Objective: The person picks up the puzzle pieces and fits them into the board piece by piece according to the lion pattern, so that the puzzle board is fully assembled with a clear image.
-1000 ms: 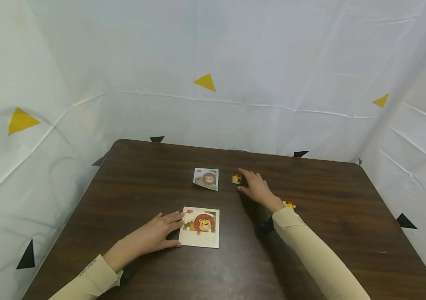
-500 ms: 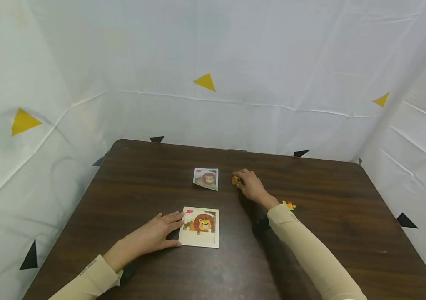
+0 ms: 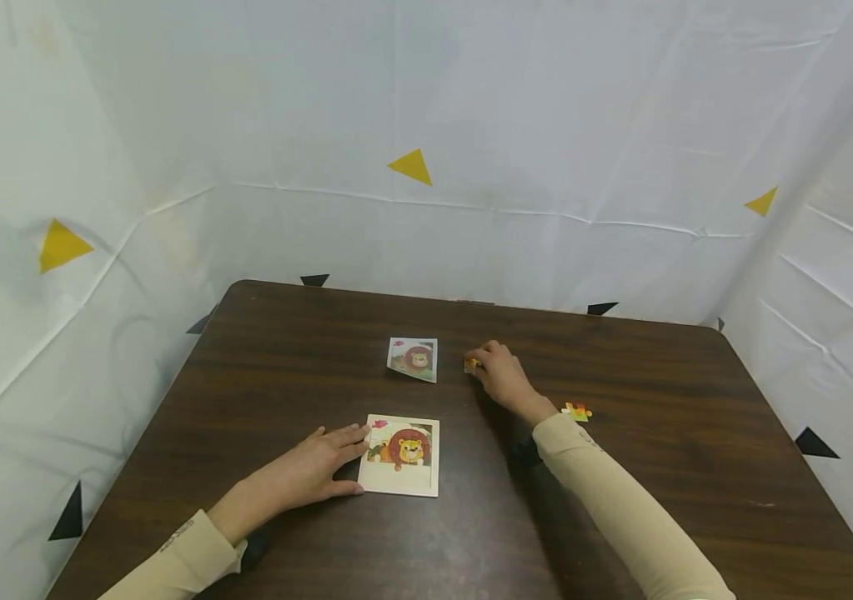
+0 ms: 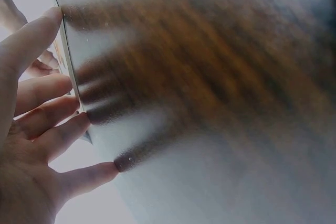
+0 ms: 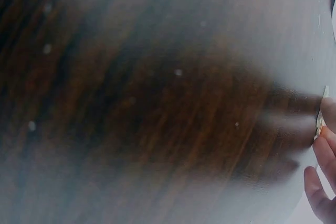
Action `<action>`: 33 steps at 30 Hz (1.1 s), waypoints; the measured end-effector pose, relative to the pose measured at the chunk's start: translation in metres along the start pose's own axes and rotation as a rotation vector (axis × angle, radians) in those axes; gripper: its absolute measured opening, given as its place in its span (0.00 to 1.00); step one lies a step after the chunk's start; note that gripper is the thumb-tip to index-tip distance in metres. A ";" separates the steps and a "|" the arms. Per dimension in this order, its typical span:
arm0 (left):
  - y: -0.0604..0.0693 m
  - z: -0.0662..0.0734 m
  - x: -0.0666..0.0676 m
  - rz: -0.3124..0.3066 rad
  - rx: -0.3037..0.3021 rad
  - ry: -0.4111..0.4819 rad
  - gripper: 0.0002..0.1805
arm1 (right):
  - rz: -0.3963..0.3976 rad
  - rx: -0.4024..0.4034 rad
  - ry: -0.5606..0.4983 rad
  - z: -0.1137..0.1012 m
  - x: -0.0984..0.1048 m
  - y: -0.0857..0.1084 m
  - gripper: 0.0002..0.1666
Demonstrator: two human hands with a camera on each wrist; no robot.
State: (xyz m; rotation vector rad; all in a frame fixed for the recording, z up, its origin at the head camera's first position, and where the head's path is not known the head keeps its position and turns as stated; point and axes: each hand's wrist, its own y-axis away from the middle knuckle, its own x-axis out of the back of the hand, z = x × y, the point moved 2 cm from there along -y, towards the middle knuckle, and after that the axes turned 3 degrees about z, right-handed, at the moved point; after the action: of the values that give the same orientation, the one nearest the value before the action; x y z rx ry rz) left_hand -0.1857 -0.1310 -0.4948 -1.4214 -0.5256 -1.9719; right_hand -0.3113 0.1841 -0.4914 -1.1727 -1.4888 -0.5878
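Note:
A square puzzle board (image 3: pixel 403 481) with a lion picture in its upper part lies on the dark wooden table. Its left edge is touched by the straight, spread fingers of my left hand (image 3: pixel 306 471); the left wrist view shows the hand (image 4: pixel 42 135) against the board's edge. Farther back, my right hand (image 3: pixel 504 375) has its thumb and fingers round a small orange and yellow puzzle piece (image 3: pixel 470 365), partly hidden by them. At the right edge of the right wrist view, fingertips (image 5: pixel 324 153) hold the piece's edge.
A paper lion picture (image 3: pixel 413 359) with a curled lower corner lies behind the board. Another orange and yellow puzzle piece (image 3: pixel 578 412) lies right of my right wrist. White sheeting (image 3: pixel 501 100) stands behind the table (image 3: pixel 306 350) and at both sides.
My right hand has moved slightly left over the small piece, and its fingers have closed round it. The left hand and the board have stayed in place.

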 end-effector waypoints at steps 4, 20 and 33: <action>0.001 0.000 0.000 -0.002 0.008 0.002 0.35 | 0.000 -0.009 0.030 -0.001 -0.001 0.002 0.16; -0.001 0.000 0.001 -0.009 0.001 -0.004 0.34 | 0.044 -0.061 -0.173 -0.002 0.011 0.019 0.14; -0.002 0.000 0.002 -0.019 0.016 -0.004 0.35 | 0.212 0.076 -0.319 -0.029 0.022 0.037 0.14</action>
State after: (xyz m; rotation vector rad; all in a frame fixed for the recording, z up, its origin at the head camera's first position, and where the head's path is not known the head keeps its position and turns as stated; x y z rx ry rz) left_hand -0.1871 -0.1304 -0.4926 -1.4157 -0.5572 -1.9761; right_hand -0.2633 0.1814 -0.4712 -1.3897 -1.6099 -0.2038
